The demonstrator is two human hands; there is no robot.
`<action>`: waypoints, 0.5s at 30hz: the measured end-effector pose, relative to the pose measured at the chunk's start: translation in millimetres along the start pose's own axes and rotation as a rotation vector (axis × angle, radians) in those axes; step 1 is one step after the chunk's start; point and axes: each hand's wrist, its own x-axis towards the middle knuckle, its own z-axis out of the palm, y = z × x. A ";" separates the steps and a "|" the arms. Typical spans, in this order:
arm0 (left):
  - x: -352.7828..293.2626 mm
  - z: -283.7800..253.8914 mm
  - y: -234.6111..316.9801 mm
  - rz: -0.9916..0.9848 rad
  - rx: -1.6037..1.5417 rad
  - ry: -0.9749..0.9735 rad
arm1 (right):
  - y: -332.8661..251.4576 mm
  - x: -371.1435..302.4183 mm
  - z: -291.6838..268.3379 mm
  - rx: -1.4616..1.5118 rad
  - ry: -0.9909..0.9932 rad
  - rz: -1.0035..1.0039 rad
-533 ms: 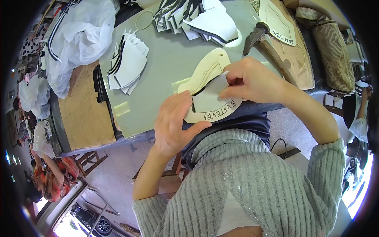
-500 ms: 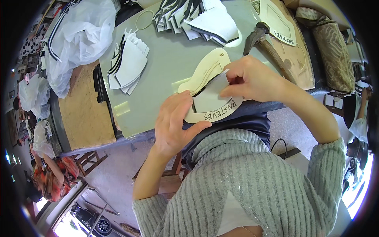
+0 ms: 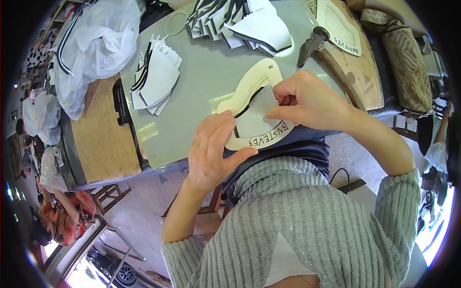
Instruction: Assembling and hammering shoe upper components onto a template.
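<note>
A cream card template [image 3: 254, 81] with a curved cut-out lies at the near edge of the grey work board. In its cut-out sits a white shoe-upper piece [image 3: 257, 115] with a black-edged curved side. My left hand [image 3: 211, 149] rests with outstretched fingers on the left end of the template and piece, its thumb spread away. My right hand [image 3: 307, 103] pinches the right edge of the white piece between thumb and bent fingers. The fingertips partly hide that edge.
A hammer [image 3: 331, 62] lies right of the template. Stacks of white pieces with black edging [image 3: 156, 79] sit at left and far centre [image 3: 259, 29]. Another card template [image 3: 338, 29] lies far right, beside a patterned roll [image 3: 403, 62]. Plastic bags [image 3: 103, 43] hang over the left side.
The white piece's upper tip has shifted left and lies nearer the template's inner curve. The template's right end has slid slightly. My left hand stays in place; my right hand has hardly moved.
</note>
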 end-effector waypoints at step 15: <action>2.6 -0.9 2.5 -0.027 -0.005 -0.013 | -0.9 -1.0 0.3 0.051 -0.019 0.043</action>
